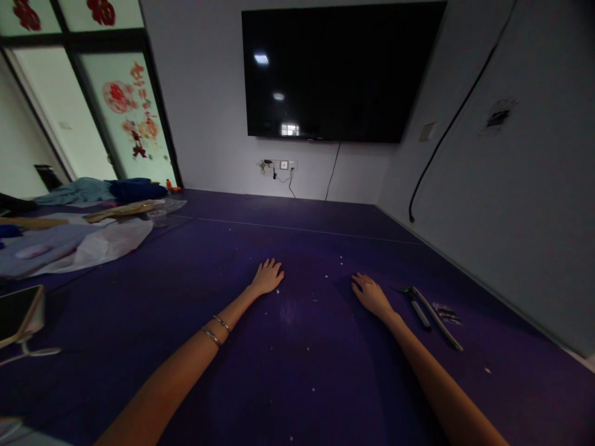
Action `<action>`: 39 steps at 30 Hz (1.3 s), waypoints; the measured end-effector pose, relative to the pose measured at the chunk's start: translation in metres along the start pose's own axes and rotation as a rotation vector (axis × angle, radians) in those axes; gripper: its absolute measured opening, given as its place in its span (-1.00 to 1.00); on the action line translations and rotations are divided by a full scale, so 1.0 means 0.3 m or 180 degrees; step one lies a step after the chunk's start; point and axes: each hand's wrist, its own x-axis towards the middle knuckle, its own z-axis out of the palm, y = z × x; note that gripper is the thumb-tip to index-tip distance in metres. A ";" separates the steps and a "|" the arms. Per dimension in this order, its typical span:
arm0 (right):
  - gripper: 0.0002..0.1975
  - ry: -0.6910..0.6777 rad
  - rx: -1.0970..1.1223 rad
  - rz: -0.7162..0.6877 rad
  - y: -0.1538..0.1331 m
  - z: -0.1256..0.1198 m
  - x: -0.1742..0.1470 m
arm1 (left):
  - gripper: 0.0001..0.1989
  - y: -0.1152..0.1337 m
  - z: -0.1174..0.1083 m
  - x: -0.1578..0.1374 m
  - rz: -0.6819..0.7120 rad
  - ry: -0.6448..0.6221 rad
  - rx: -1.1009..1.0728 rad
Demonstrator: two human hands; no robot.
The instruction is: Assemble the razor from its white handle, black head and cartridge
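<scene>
Purple bench (288, 353): right hand (372, 294) just beside the tool (421, 314), left hand (268, 277) farther from it, fingers loose and empty. A sideways swipe could knock it.

Table (288, 362) deep purple, one thin pale line across, scattered white specks; pliers (422, 314) grey with dark head, bangles (212, 336) silver, phone (17, 310) dark-screened with pale edge. Cloths teal (77, 191) and navy blue (138, 188), plastic sheet (111, 245) whitish, small bottle (169, 184) orange. Wall (198, 93) pale grey-lilac, TV (339, 74) black with white reflections, glass door (98, 69) pale green with red and orange decorations (117, 97).
</scene>
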 end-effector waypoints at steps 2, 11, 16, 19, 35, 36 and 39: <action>-0.54 0.0021 0.0004 -0.0012 -0.002 0.000 -0.002 | -0.47 -0.001 0.000 0.000 -0.0001 0.0008 0.0002; -0.55 0.0055 0.0025 0.0001 -0.009 -0.006 -0.005 | -0.46 -0.006 0.001 0.001 -0.0013 0.0003 -0.0020; -0.55 0.0023 0.0022 -0.0005 -0.014 -0.013 -0.005 | -0.45 -0.006 -0.004 -0.002 -0.0005 -0.0012 -0.0034; -0.55 0.0022 0.0051 0.0019 -0.019 -0.016 -0.006 | -0.46 -0.007 -0.006 -0.003 -0.0008 -0.0017 -0.0024; -0.57 0.0198 0.0784 0.0061 -0.009 -0.032 0.002 | -0.48 0.000 -0.016 -0.005 -0.0019 0.0023 -0.0034; -0.57 0.0271 0.1031 0.0142 0.002 -0.049 0.006 | -0.48 0.000 -0.016 -0.004 -0.0025 0.0025 -0.0037; -0.56 0.0560 0.1721 0.0554 0.072 -0.127 0.002 | -0.49 -0.001 -0.019 -0.003 -0.0050 0.0025 -0.0073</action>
